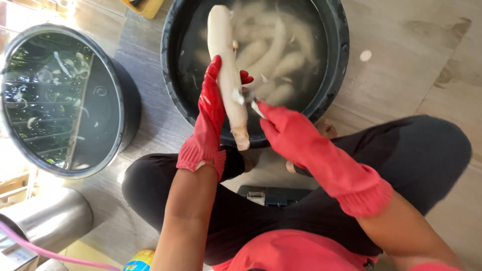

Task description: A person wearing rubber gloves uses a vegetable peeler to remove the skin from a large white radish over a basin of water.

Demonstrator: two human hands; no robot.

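Note:
My left hand (211,108), in a red rubber glove, grips a long pale peeled root (228,70) held lengthwise over the black basin (173,75). My right hand (283,128), also in a red glove, holds a small metal peeler (252,103) whose blade touches the root's lower right side. A strip of peel hangs at the blade. Inside the basin, several more white roots (276,55) lie in water. My knees in black trousers frame the basin's near edge.
A second black tub (123,125) of dark water with floating peel scraps stands at the left. A steel pot (50,218) and a pink hose (45,251) sit at the lower left. Grey floor tiles surround the tubs, with a peel scrap (366,55) at right.

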